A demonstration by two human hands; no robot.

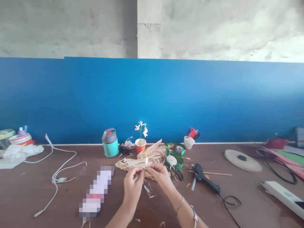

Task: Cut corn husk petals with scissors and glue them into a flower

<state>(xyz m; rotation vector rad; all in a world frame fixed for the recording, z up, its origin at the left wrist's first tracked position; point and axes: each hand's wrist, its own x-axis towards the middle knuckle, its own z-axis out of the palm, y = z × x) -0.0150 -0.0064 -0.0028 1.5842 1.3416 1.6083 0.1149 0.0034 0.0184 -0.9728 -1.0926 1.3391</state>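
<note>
My left hand [133, 184] and my right hand [161, 176] meet over the table, both closed in a pinch. Between their fingertips a small pale petal-shaped piece [146, 161] points upward; its lower end is hidden by the fingers. Just beyond lies a pile of dry, husk-like strips [129, 163]. Black scissors [179, 174] rest beside my right hand, close to rolls of green ribbon [180, 161]. Below my hands, a loose white petal [146, 189] and small scraps are scattered on the brown table [114, 202].
A paper cup [141, 147] holding a white-flowered stem stands behind the pile, near a turquoise flask [110, 144]. To the right are a glue gun [205, 179], a wooden stick [224, 174] and a round disc [242, 161]. White cables [57, 171] and a blurred-out device [97, 191] lie left.
</note>
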